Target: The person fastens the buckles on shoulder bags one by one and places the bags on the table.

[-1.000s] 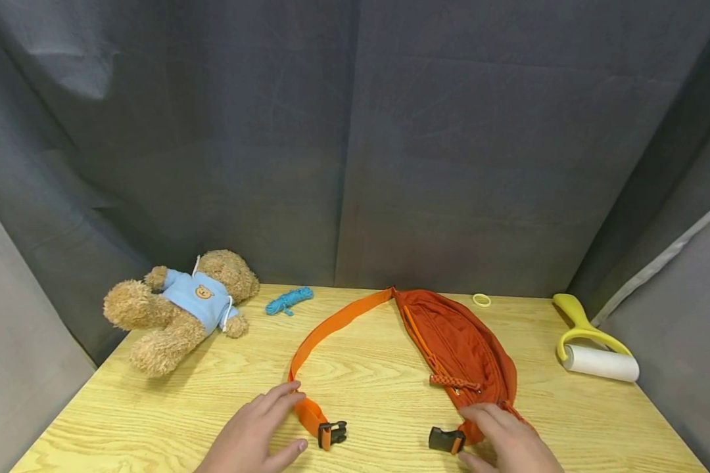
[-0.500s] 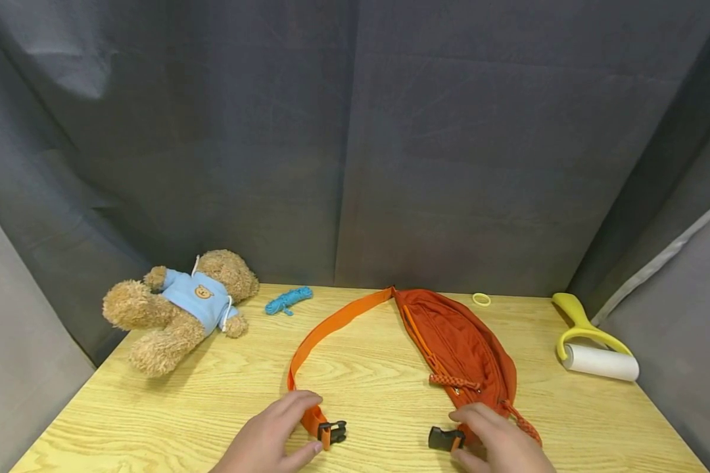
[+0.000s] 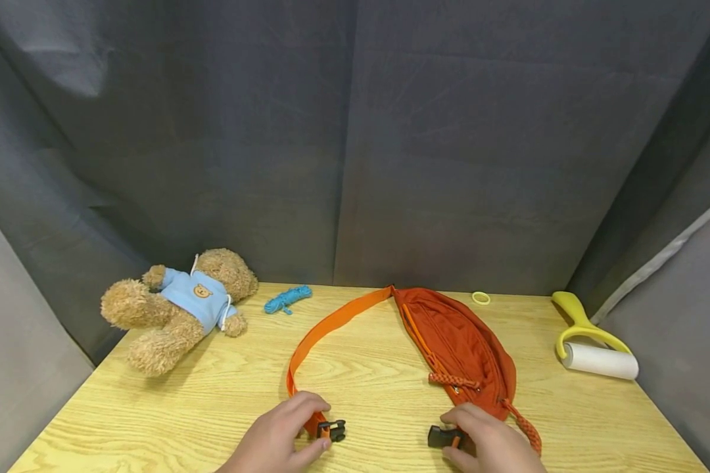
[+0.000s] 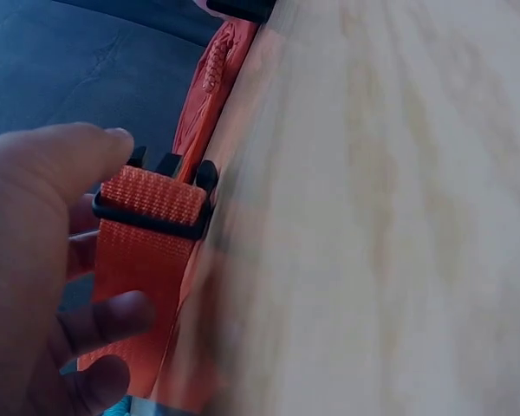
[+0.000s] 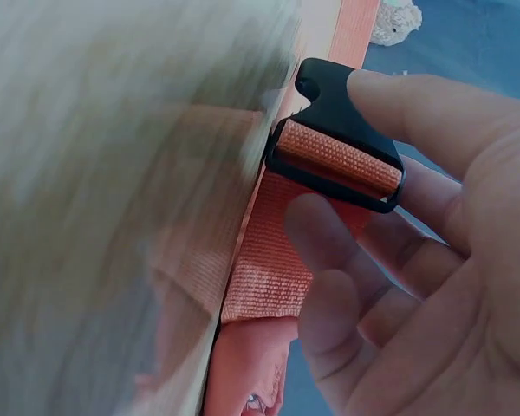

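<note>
An orange-red waist bag [image 3: 467, 341] lies on the wooden table, its orange strap [image 3: 331, 322] curving round to the left. At the strap's end is the black pronged half of a buckle [image 3: 332, 430]. My left hand [image 3: 281, 433] is around it, thumb on the near side and fingers beyond; in the left wrist view the thumb [image 4: 78, 156] is beside the prongs, fingers loosely bent. My right hand [image 3: 488, 437] holds the black socket half of the buckle [image 5: 342, 113] at the bag's lower end, thumb against its edge and fingers behind. Both halves are apart.
A teddy bear [image 3: 183, 309] in a light blue hoodie lies at the left. Near the back are a blue cord bundle [image 3: 288, 299] and a yellow ring [image 3: 480, 298]. A yellow-handled lint roller [image 3: 597, 361] lies right. A grey curtain [image 3: 343, 144] hangs behind the table.
My left hand has moved right onto the pronged buckle half. My right hand has shifted left to the socket half, uncovering the braided pull beside it. The bag has stayed in place.
</note>
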`<action>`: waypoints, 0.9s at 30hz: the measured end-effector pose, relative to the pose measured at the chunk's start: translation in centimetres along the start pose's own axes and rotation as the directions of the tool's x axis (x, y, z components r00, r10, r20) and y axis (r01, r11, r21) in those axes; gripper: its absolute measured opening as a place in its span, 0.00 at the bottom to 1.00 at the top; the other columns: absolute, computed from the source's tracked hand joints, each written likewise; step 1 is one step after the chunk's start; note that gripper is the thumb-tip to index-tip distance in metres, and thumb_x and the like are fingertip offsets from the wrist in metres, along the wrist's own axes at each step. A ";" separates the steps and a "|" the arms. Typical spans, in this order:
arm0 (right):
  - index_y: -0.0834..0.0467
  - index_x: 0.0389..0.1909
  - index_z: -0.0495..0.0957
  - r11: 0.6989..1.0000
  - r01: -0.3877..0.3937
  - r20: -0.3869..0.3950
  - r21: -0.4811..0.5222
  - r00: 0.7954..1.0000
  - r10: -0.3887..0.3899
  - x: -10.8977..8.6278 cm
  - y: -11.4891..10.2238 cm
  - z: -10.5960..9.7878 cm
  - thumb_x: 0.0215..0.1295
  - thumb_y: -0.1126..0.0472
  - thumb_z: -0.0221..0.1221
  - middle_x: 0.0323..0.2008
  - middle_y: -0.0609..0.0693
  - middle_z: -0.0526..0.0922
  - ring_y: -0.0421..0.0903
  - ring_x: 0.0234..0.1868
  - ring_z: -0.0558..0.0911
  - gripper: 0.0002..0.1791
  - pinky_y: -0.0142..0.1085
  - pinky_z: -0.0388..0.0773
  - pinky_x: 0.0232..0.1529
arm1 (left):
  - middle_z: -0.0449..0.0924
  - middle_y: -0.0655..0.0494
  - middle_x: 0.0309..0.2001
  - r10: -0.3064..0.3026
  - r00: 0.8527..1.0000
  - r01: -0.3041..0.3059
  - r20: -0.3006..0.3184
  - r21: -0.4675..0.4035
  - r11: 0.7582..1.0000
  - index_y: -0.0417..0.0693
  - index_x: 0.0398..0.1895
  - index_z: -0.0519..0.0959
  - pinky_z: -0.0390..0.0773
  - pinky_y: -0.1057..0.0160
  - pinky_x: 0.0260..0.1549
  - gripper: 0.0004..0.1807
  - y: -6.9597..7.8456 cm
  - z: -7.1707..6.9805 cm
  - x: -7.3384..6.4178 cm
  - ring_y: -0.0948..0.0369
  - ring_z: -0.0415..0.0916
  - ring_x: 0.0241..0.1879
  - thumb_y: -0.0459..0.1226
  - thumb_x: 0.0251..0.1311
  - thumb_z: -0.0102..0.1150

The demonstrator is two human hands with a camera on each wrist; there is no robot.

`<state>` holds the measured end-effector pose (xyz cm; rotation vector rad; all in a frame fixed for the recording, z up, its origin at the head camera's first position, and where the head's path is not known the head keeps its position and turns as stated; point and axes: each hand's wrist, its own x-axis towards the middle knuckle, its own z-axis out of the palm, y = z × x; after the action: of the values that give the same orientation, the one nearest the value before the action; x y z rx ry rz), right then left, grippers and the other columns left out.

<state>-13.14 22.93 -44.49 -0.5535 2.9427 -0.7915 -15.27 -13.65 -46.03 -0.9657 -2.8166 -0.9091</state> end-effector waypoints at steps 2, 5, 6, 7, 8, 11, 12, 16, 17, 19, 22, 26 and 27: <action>0.48 0.47 0.82 1.000 0.009 0.009 0.019 1.000 -0.009 0.1 0.1 0.1 0.57 0.49 0.73 0.41 0.38 0.77 0.28 0.29 0.71 0.19 0.29 0.71 0.27 | 0.76 0.66 0.53 -0.006 1.000 0.006 0.004 -0.022 1.000 0.56 0.56 0.79 0.79 0.66 0.35 0.19 0.0 0.1 0.1 0.72 0.75 0.42 0.54 0.68 0.60; 0.48 0.46 0.82 1.000 0.011 0.011 0.024 1.000 -0.011 0.2 0.3 0.2 0.58 0.50 0.72 0.38 0.37 0.77 0.28 0.29 0.71 0.17 0.29 0.71 0.27 | 0.74 0.67 0.49 -0.001 1.000 0.001 0.004 -0.049 0.999 0.57 0.52 0.81 0.74 0.70 0.30 0.17 -0.1 0.2 0.2 0.74 0.69 0.34 0.53 0.68 0.61; 0.47 0.46 0.83 1.000 0.010 0.010 0.023 1.000 -0.010 0.2 0.3 0.3 0.58 0.50 0.72 0.38 0.36 0.77 0.28 0.29 0.71 0.16 0.29 0.71 0.27 | 0.73 0.68 0.47 0.011 1.000 -0.011 -0.005 -0.054 0.998 0.57 0.51 0.81 0.73 0.71 0.29 0.15 -0.2 0.3 0.2 0.74 0.68 0.33 0.52 0.68 0.61; 0.47 0.46 0.83 1.000 0.006 0.008 0.018 1.000 -0.006 0.2 0.3 0.3 0.59 0.50 0.72 0.37 0.36 0.77 0.28 0.29 0.70 0.15 0.29 0.71 0.27 | 0.71 0.69 0.46 0.022 1.000 -0.023 -0.014 -0.061 0.998 0.58 0.49 0.82 0.72 0.72 0.28 0.13 -0.2 0.4 0.2 0.74 0.67 0.32 0.51 0.69 0.61; 0.46 0.45 0.83 1.000 0.004 0.006 0.013 1.000 -0.004 0.2 0.3 0.3 0.59 0.51 0.72 0.36 0.35 0.77 0.28 0.29 0.70 0.14 0.29 0.70 0.27 | 0.70 0.69 0.45 0.037 0.999 -0.038 -0.023 -0.065 0.997 0.59 0.47 0.82 0.71 0.72 0.27 0.11 -0.3 0.5 0.2 0.74 0.66 0.31 0.50 0.69 0.62; 0.45 0.42 0.83 1.000 -0.005 -0.002 -0.005 1.000 0.005 0.3 0.2 0.3 0.59 0.53 0.71 0.35 0.34 0.76 0.28 0.29 0.70 0.11 0.30 0.70 0.28 | 0.69 0.70 0.44 0.084 0.995 -0.089 -0.060 -0.072 0.993 0.61 0.42 0.81 0.71 0.74 0.26 0.05 -0.4 0.8 0.2 0.75 0.66 0.30 0.47 0.69 0.62; 0.44 0.42 0.83 1.000 -0.008 -0.005 -0.012 1.000 0.008 0.3 0.1 0.3 0.59 0.53 0.72 0.34 0.34 0.76 0.28 0.29 0.70 0.11 0.30 0.70 0.29 | 0.70 0.70 0.44 0.099 0.993 -0.104 -0.070 -0.075 0.992 0.61 0.41 0.81 0.72 0.74 0.26 0.03 -0.4 0.9 0.3 0.75 0.66 0.30 0.46 0.69 0.62; 0.43 0.40 0.83 0.999 -0.024 -0.018 -0.026 1.000 0.023 0.4 -0.1 0.4 0.58 0.55 0.72 0.35 0.34 0.77 0.28 0.29 0.70 0.10 0.30 0.70 0.29 | 0.72 0.69 0.44 0.118 0.989 -0.126 -0.085 -0.092 0.988 0.62 0.40 0.81 0.73 0.74 0.27 0.02 -0.4 1.1 0.4 0.77 0.67 0.30 0.45 0.70 0.61; 0.43 0.40 0.83 0.999 -0.030 -0.021 -0.026 0.999 0.030 0.4 -0.1 0.4 0.58 0.55 0.72 0.35 0.34 0.78 0.27 0.29 0.70 0.10 0.30 0.71 0.29 | 0.72 0.69 0.44 0.114 0.990 -0.122 -0.082 -0.097 0.988 0.62 0.41 0.81 0.73 0.74 0.27 0.02 -0.5 1.1 0.4 0.77 0.67 0.30 0.46 0.70 0.60; 0.42 0.39 0.84 0.999 -0.043 -0.029 -0.027 0.999 0.043 0.4 -0.2 0.5 0.57 0.55 0.72 0.35 0.34 0.79 0.27 0.29 0.70 0.10 0.30 0.71 0.29 | 0.73 0.70 0.43 0.089 0.994 -0.096 -0.066 -0.113 0.989 0.63 0.42 0.81 0.73 0.73 0.27 0.04 -0.4 1.1 0.4 0.77 0.67 0.30 0.47 0.70 0.59; 0.41 0.38 0.84 0.998 -0.053 -0.039 -0.024 0.998 0.052 0.4 -0.3 0.6 0.57 0.55 0.73 0.35 0.34 0.79 0.27 0.28 0.70 0.10 0.29 0.71 0.28 | 0.73 0.72 0.41 0.045 0.998 -0.050 -0.038 -0.134 0.990 0.65 0.43 0.82 0.72 0.73 0.27 0.06 -0.4 1.1 0.4 0.76 0.66 0.28 0.50 0.71 0.57; 0.42 0.38 0.84 0.999 -0.046 -0.051 -0.004 0.998 0.046 0.4 -0.4 0.8 0.56 0.57 0.73 0.34 0.35 0.78 0.28 0.28 0.69 0.11 0.29 0.70 0.28 | 0.73 0.72 0.39 0.025 0.999 -0.029 -0.029 -0.154 0.988 0.65 0.44 0.83 0.72 0.72 0.26 0.09 -0.4 1.0 0.4 0.75 0.66 0.27 0.52 0.70 0.56; 0.42 0.38 0.84 0.999 -0.044 -0.054 0.003 0.998 0.044 0.4 -0.4 0.9 0.56 0.57 0.73 0.34 0.35 0.78 0.28 0.28 0.69 0.11 0.29 0.69 0.28 | 0.73 0.72 0.39 0.026 0.999 -0.031 -0.033 -0.158 0.987 0.65 0.44 0.83 0.72 0.72 0.27 0.09 -0.4 1.1 0.4 0.75 0.66 0.27 0.52 0.70 0.57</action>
<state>-13.32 22.05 -45.02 -0.4728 2.9917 -0.8178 -15.65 -13.08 -47.00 -0.9965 -2.7318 -1.1485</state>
